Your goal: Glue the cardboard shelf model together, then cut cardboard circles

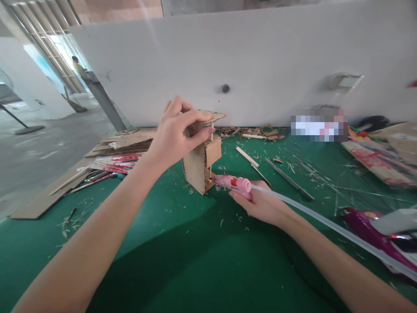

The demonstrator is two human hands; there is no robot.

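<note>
A small cardboard structure (194, 167) stands upright on the green table (182, 261), with a box-like cardboard part (213, 152) on its right side and thin sticks above and below that part. My left hand (179, 128) grips its top flap between thumb and fingers. In my right hand (260, 202) is a pink glue gun (236, 183), its nozzle at the structure's lower right corner beside the lower stick. A long translucent glue stick (306, 211) runs out of the gun's back toward the lower right.
Cardboard sheets (127, 141) and red-white packets (114, 163) lie left. A wooden stick (247, 156) and a metal strip (289, 179) lie right of the structure, a purple iron (368, 228) farther right. Behind is a white wall (260, 56); a person (77, 65) is far left.
</note>
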